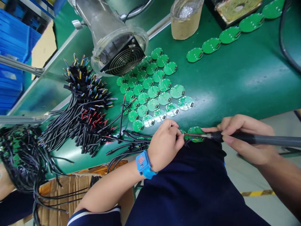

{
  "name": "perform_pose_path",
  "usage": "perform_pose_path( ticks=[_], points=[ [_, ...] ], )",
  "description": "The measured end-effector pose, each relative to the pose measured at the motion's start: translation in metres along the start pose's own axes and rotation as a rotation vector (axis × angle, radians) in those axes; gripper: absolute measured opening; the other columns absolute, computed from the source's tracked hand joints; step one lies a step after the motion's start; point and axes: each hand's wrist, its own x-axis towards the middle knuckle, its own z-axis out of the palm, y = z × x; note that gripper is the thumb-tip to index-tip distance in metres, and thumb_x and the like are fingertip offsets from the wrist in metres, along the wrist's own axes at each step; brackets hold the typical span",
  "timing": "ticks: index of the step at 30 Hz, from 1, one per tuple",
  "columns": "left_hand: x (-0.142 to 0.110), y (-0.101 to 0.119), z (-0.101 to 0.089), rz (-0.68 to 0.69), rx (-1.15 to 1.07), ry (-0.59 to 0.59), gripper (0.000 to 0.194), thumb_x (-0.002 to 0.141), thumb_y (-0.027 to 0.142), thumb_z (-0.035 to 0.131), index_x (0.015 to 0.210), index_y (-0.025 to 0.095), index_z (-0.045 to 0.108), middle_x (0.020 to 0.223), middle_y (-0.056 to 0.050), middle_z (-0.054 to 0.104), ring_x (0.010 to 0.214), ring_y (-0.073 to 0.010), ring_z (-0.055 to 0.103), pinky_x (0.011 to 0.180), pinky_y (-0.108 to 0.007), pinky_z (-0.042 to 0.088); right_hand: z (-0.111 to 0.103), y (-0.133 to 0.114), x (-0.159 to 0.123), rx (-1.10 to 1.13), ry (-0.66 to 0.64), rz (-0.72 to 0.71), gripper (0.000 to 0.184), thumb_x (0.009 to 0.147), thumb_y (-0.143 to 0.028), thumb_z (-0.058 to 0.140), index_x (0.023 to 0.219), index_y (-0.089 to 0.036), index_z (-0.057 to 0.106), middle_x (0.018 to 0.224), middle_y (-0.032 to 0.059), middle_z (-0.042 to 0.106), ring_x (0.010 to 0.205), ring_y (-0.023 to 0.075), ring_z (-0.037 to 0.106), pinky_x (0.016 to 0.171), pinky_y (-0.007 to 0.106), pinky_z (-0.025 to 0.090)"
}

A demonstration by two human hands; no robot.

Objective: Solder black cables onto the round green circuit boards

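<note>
My right hand (pixel 246 138) grips a soldering iron (pixel 263 139) by its dark handle, the metal tip pointing left. That tip meets a green round circuit board (pixel 196 130) at the table's front edge. Close by on the left, my left hand (pixel 166 141) is closed in a pinch on a black cable, whose thin coloured wires (pixel 194 139) show at the board. The fingertips partly hide the exact hold. A blue wrist strap (pixel 144 164) circles my left wrist. More black cables (pixel 127 144) lie beside that hand.
Rows of green boards (pixel 152 91) cover the mid-table below a fume extractor (pixel 122 56). Bundled black cables (pixel 77 110) lie to the left. At the back stand a tan cup (pixel 187 22) and a soldering sponge tray (pixel 237 9). Another person's arm (pixel 6 180) shows far left.
</note>
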Motion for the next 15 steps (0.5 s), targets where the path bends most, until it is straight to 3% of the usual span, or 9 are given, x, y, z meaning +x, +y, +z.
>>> perform_pose_path(
  ticks=[7, 10, 15],
  points=[
    [-0.0008, 0.0029, 0.0025, -0.036, 0.01, 0.028, 0.011, 0.083, 0.017, 0.052, 0.074, 0.014, 0.058, 0.095, -0.006, 0.051, 0.087, -0.0157, 0.054, 0.083, -0.03, 0.047, 0.0, -0.0013, -0.0008, 0.06, 0.059, -0.032, 0.016, 0.075, -0.006, 0.054, 0.083, -0.02, 0.057, 0.064, -0.0024, 0.046, 0.057, 0.0112, 0.047, 0.077, 0.056, 0.056],
    [-0.0015, 0.0036, 0.0035, -0.06, 0.021, 0.041, 0.011, 0.083, 0.018, 0.053, 0.074, 0.014, 0.059, 0.094, -0.006, 0.052, 0.087, -0.0155, 0.054, 0.083, -0.029, 0.047, 0.0, 0.0007, -0.002, 0.045, 0.143, -0.017, 0.013, 0.074, -0.008, 0.057, 0.082, -0.019, 0.057, 0.064, -0.0013, 0.048, 0.057, 0.0123, 0.048, 0.067, 0.045, 0.056],
    [-0.0034, 0.0044, 0.0041, -0.087, 0.017, 0.065, 0.013, 0.083, 0.021, 0.054, 0.073, 0.015, 0.059, 0.092, -0.005, 0.052, 0.087, -0.0155, 0.054, 0.083, -0.03, 0.047, 0.0043, 0.004, -0.0022, -0.139, 0.31, -0.055, 0.01, 0.072, -0.013, 0.062, 0.079, -0.018, 0.059, 0.072, 0.0027, 0.054, 0.062, 0.0132, 0.052, 0.055, 0.03, 0.042]
  ],
)
